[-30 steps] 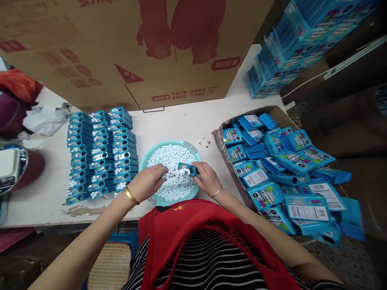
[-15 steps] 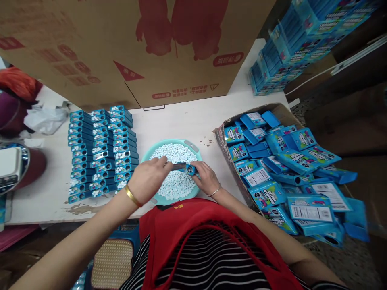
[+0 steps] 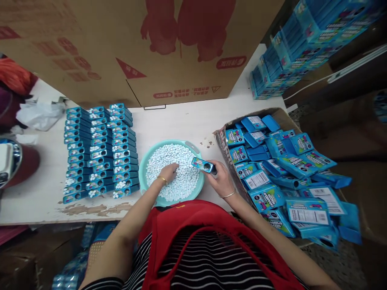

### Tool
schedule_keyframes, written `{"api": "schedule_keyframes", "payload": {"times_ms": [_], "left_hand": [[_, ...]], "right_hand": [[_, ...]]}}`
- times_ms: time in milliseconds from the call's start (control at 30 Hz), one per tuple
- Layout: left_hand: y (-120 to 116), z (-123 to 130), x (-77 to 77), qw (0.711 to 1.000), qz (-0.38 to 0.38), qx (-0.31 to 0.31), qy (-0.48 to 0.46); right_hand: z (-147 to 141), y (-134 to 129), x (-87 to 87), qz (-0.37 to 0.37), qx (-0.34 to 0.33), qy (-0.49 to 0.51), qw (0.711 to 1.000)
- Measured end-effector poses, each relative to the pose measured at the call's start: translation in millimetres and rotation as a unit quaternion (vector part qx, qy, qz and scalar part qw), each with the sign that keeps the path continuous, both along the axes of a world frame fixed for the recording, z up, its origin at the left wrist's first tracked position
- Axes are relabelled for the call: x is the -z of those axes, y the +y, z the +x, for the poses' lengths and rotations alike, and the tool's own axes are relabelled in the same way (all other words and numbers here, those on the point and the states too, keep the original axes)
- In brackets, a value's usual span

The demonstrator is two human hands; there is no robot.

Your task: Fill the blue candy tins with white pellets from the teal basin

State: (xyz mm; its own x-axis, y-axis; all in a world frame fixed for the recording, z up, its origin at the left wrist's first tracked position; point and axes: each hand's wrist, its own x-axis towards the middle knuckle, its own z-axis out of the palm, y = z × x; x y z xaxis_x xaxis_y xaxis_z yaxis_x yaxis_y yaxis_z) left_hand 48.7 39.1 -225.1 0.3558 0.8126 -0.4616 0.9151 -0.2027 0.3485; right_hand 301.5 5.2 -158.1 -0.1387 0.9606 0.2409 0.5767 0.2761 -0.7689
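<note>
On the pale worktop (image 3: 172, 125), through the head view I was watching from afar, the shallow turquoise basin (image 3: 141, 173) sat in front of the person, filled with small white pellets (image 3: 184, 189). The left hand (image 3: 168, 173) was dipped into them, its fingertips buried, so I could not tell how far open it was or whether it had hold of any. The right hand (image 3: 222, 179) was closed around one slim blue pack (image 3: 202, 164), keeping it at the basin's right rim with the round, dark opening facing up

To the left stood three columns of standing packs (image 3: 123, 151), openings upward, many with white pellets lying on their tops; I judged these to be the portion already dealt with. The one in the right hand looked to be midway, and the many loose packs (image 3: 298, 163) heaped in the open carton (image 3: 226, 151) on the right I took for the share left over, as neither hand touched them

Much escaped me: how full any pack was inside, since the openings showed only dark; the lower layers of the heap; and whatever lay behind the large cardboard box (image 3: 99, 24), which ran out of view at the top. The stacked packs (image 3: 290, 56) at upper right were cut off too
</note>
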Motion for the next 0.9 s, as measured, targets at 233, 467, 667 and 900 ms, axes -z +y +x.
{"api": "schedule_keyframes", "payload": {"times_ms": [233, 467, 667, 900], "left_hand": [[-15, -28, -51.8, 0.993, 0.020, 0.001, -0.114], [-14, -28, -154.9, 0.988, 0.075, 0.061, -0.116], [-14, 12, -204.1, 0.970, 0.101, 0.175, 0.134], [-30, 47, -227.8, 0.946, 0.144, 0.212, 0.198]], "right_hand": [[4, -2, -0.4, -0.011, 0.019, 0.003, 1.000], [-16, 1, 4.0, 0.025, -0.054, -0.023, 0.998], [-38, -2, 8.6, 0.057, -0.107, -0.024, 0.992], [-43, -8, 17.6, 0.051, -0.110, -0.001, 0.993]]}}
